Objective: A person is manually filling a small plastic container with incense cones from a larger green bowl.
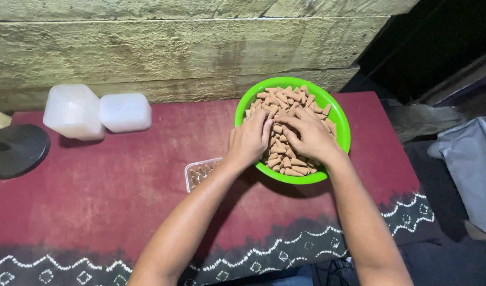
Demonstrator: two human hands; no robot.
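Both hands are working in a green bowl (342,139) heaped with small tan cones (285,100). The left hand (248,140) and right hand (309,135) are curling loosely over cones beneath their fingers; whether any is pinched cannot be told. The cones are probably light, dry and brittle, best taken at the sides. A clear tray (192,170) is lying just outside the left wrist.
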